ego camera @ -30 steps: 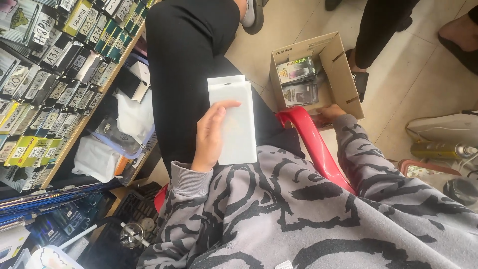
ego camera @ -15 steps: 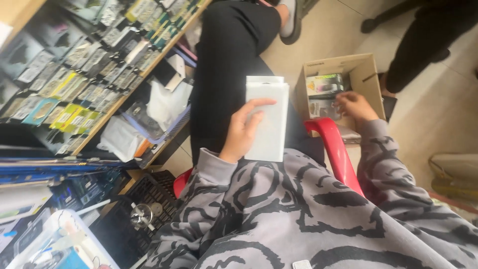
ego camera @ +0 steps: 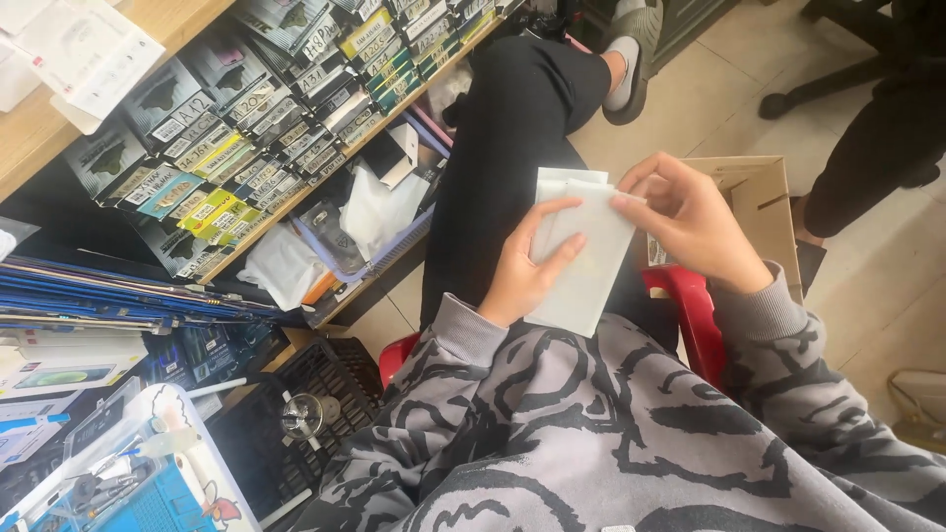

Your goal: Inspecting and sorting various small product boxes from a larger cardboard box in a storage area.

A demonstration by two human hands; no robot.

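Note:
A small stack of flat white packets [ego camera: 581, 261] rests over my lap, above my black trousers. My left hand [ego camera: 527, 271] holds the stack from the left, thumb across its face. My right hand [ego camera: 690, 222] pinches the stack's upper right edge with fingertips and thumb. Both sleeves are grey with black swirls. I sit on a red plastic chair [ego camera: 690, 315].
An open cardboard box [ego camera: 764, 197] stands on the tiled floor behind my right hand. Shelves at left hold rows of small packaged items [ego camera: 246, 148] and loose plastic bags [ego camera: 379, 212]. A blue tool mat [ego camera: 148, 493] lies bottom left. Another person's dark legs [ego camera: 877, 138] stand top right.
My right hand has left the cardboard box and come onto the packets' upper right edge. My left hand kept hold of the stack. The view shifted slightly.

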